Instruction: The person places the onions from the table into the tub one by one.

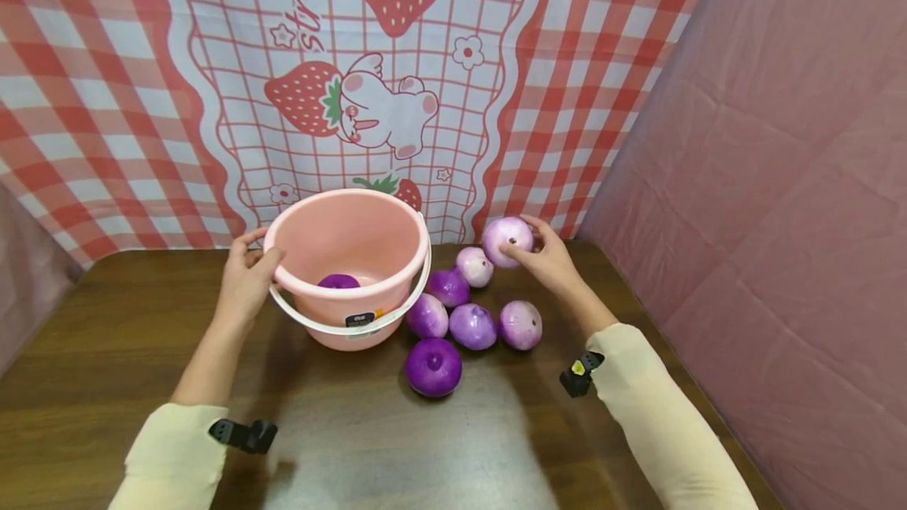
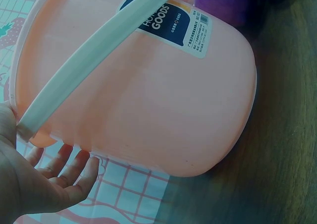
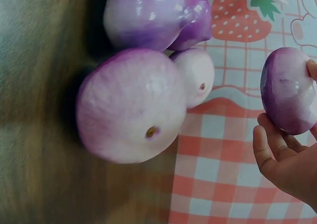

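The left hand (image 1: 244, 280) held the pink bucket (image 1: 350, 230) at the left of its rim, thumb and fingers clamped on the edge. The bucket was close to the back edge of the brown bench (image 1: 354, 431), near that edge's middle, and one deep-purple onion (image 1: 338, 282) lay inside. Its white handle (image 2: 94, 54) hung down across the front, passing over a label (image 2: 199, 43).

Toward the bench's back right corner, the right hand (image 1: 553, 258) held a pale purple onion (image 1: 506, 238) aloft, its thumb and fingers clamped round it, apart from the others in the right wrist view. Six more onions (image 1: 473, 327) lay on the bench to the right of the bucket; a dark one (image 1: 434, 367) was nearest the front edge, a small whitish one (image 1: 475, 267) nearest the back.

A red-checked strawberry cloth (image 1: 560, 101) hung behind the back edge, and plain pink fabric (image 1: 765, 148) beyond the right edge
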`<state>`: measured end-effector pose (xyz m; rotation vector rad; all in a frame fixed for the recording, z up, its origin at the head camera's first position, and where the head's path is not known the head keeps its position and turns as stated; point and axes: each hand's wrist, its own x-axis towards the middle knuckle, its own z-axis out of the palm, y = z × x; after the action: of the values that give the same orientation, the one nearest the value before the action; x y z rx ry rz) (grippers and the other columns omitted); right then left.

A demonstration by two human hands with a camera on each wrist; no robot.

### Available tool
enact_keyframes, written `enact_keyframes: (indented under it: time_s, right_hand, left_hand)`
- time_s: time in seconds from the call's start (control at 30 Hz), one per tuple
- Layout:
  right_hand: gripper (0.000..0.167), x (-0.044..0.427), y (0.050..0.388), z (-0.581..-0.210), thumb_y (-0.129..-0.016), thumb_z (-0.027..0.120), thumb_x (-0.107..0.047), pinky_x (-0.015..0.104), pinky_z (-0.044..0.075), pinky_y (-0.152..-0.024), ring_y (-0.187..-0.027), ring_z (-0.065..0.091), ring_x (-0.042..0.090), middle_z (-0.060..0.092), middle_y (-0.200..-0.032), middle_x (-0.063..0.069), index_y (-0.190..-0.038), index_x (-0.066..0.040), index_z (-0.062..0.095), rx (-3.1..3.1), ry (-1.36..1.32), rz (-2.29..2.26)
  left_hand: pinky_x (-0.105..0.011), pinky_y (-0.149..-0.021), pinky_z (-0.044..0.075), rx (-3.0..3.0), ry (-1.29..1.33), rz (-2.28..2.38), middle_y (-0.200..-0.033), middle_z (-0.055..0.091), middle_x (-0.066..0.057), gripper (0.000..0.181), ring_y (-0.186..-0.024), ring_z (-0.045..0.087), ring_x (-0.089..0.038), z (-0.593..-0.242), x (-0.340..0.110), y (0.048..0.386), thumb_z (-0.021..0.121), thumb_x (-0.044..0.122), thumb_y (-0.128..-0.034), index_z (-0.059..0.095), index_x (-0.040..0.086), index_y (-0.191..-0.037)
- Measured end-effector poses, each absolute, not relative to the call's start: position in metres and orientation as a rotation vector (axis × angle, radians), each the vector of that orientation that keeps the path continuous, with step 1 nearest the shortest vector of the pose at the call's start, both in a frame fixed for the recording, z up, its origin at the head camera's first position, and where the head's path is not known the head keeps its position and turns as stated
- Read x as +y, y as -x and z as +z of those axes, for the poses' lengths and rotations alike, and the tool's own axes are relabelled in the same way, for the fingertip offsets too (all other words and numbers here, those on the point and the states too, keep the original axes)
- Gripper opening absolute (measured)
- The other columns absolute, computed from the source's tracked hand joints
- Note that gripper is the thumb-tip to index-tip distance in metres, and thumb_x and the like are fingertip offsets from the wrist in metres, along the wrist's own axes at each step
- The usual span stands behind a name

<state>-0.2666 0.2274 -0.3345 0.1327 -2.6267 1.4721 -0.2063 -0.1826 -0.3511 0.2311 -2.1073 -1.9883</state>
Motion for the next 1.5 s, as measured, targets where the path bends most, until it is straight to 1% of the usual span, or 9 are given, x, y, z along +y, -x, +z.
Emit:
enact_keyframes:
  time_s: [0.2,0.3,0.47,0.7,0.83,1.03,1.23,1.5]
  right_hand:
    - [0.070,0.219,0.267,-0.325,-0.080,0.073,-0.032,0.026,0.048,-0.075,-0.100,0.052,0.025,0.055,-0.114,0.018,-0.140,-0.019,0.040,-2.623,-0.151,1.426]
    - [0.070,0.217,0.267,-0.322,-0.080,0.072,-0.034,0.025,0.048,-0.073,-0.099,0.052,0.025,0.055,-0.117,0.017,-0.140,-0.019,0.040,-2.630,-0.168,1.403]
    - [0.069,0.211,0.267,-0.317,-0.080,0.073,-0.032,0.025,0.048,-0.075,-0.101,0.053,0.025,0.053,-0.122,0.016,-0.139,-0.020,0.041,-2.618,-0.195,1.433]
    - [0.071,0.204,0.267,-0.308,-0.079,0.073,-0.034,0.027,0.048,-0.078,-0.105,0.052,0.027,0.053,-0.120,0.015,-0.140,-0.018,0.040,-2.622,-0.223,1.421]
    - [0.073,0.201,0.267,-0.303,-0.079,0.073,-0.036,0.029,0.049,-0.080,-0.108,0.051,0.029,0.052,-0.122,0.014,-0.141,-0.018,0.039,-2.632,-0.249,1.393]
    - [0.072,0.196,0.265,-0.297,-0.079,0.073,-0.037,0.032,0.049,-0.084,-0.109,0.052,0.028,0.052,-0.127,0.013,-0.141,-0.018,0.039,-2.636,-0.282,1.394]
    - [0.071,0.187,0.267,-0.291,-0.079,0.073,-0.036,0.034,0.049,-0.084,-0.107,0.052,0.028,0.052,-0.125,0.015,-0.139,-0.017,0.040,-2.616,-0.321,1.413]
    - [0.070,0.177,0.267,-0.287,-0.079,0.073,-0.035,0.029,0.050,-0.080,-0.101,0.054,0.025,0.057,-0.117,0.016,-0.140,-0.020,0.041,-2.620,-0.351,1.412]
  left_hand:
    - [-0.012,-0.058,0.054,-2.098,-0.233,-1.992,-0.091,0.050,0.004,0.051,-0.065,0.056,0.001,-0.352,-0.182,0.207,0.048,0.015,-0.0905,0.031,0.006,-0.138]
    - [-0.012,-0.058,0.054,-2.094,-0.234,-1.993,-0.090,0.050,0.005,0.051,-0.066,0.056,0.001,-0.352,-0.182,0.207,0.048,0.015,-0.0903,0.032,0.006,-0.137]
    - [-0.012,-0.058,0.054,-2.087,-0.232,-1.999,-0.089,0.050,0.006,0.051,-0.065,0.056,0.002,-0.353,-0.183,0.207,0.048,0.015,-0.0901,0.032,0.006,-0.137]
    - [-0.012,-0.058,0.054,-2.077,-0.232,-2.009,-0.088,0.051,0.007,0.050,-0.066,0.057,0.001,-0.352,-0.183,0.207,0.049,0.015,-0.0898,0.033,0.006,-0.136]
    - [-0.012,-0.058,0.054,-2.087,-0.233,-2.002,-0.089,0.050,0.006,0.050,-0.066,0.057,0.001,-0.351,-0.183,0.206,0.049,0.015,-0.0900,0.033,0.006,-0.137]
    - [-0.012,-0.058,0.054,-2.092,-0.233,-2.004,-0.092,0.049,0.003,0.050,-0.063,0.055,0.002,-0.351,-0.182,0.207,0.049,0.015,-0.0902,0.032,0.006,-0.137]
    - [-0.012,-0.059,0.054,-2.096,-0.238,-2.002,-0.094,0.048,0.002,0.051,-0.065,0.056,0.002,-0.351,-0.182,0.207,0.049,0.016,-0.0903,0.032,0.006,-0.137]
    - [-0.012,-0.059,0.055,-2.102,-0.235,-1.999,-0.092,0.049,0.003,0.053,-0.066,0.056,0.001,-0.351,-0.182,0.206,0.049,0.016,-0.0906,0.030,0.005,-0.139]
